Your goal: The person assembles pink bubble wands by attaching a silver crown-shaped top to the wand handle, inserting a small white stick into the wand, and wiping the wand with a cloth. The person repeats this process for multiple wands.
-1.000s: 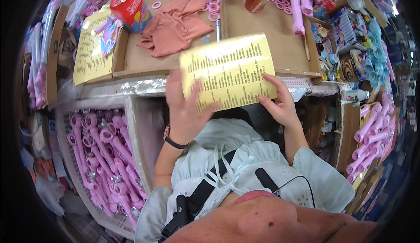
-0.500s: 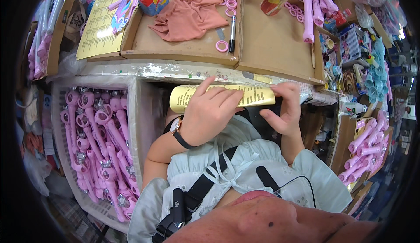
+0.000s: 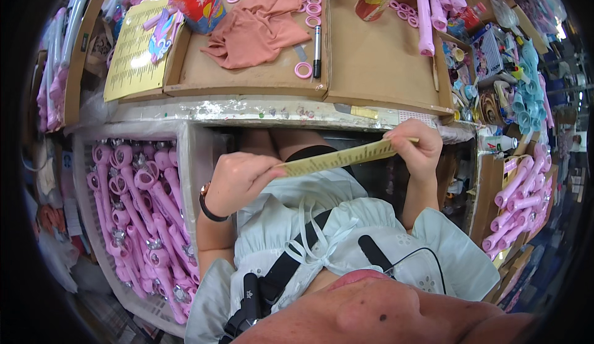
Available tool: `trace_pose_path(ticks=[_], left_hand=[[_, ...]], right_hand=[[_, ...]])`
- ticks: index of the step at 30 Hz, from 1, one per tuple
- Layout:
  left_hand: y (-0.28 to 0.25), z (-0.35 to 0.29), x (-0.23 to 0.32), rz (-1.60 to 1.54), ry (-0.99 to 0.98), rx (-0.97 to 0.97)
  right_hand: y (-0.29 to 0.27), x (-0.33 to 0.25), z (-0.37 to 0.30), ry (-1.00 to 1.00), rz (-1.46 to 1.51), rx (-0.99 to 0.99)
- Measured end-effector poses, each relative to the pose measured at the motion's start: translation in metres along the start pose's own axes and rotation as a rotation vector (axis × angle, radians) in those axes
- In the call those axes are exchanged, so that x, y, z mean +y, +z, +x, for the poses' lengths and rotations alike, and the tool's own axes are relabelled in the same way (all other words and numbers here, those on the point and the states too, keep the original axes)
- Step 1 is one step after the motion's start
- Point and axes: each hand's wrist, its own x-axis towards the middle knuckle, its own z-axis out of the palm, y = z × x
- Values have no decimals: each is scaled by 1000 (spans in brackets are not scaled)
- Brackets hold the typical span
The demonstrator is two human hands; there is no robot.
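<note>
A yellow printed sheet (image 3: 339,159) is stretched across my lap, seen nearly edge-on, and both hands grip its ends. My left hand (image 3: 242,182), with a watch on its wrist, pinches the left end between thumb and fingers. At the right end, my right hand (image 3: 416,150) has its thumb and fingers closed on the upper corner. Similar yellow sheets (image 3: 133,59) lie at the far left of the bench, with a blue and purple wing-shaped piece (image 3: 163,38) on top.
A pale plastic crate (image 3: 189,158) at my left holds several pink wand-like toys (image 3: 154,220). Ahead, a cardboard tray (image 3: 247,83) holds a salmon cloth (image 3: 260,31), pink rings (image 3: 303,70) and a black marker (image 3: 317,53). More pink handles (image 3: 520,205) are piled at the right.
My left hand has moved from over the sheet to its left end. My right hand has closed on the right corner. The sheet has gone from curled to flatter and tilted edge-on.
</note>
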Motion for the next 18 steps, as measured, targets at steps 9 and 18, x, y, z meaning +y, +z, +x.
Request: trace_pose_path(ticks=[9, 18], left_hand=[[28, -13, -16, -839, -187, 413], [59, 1, -39, -1168, -252, 196]], right_hand=[[-7, 14, 0, -494, -249, -57], [-15, 62, -4, -443, -254, -42]])
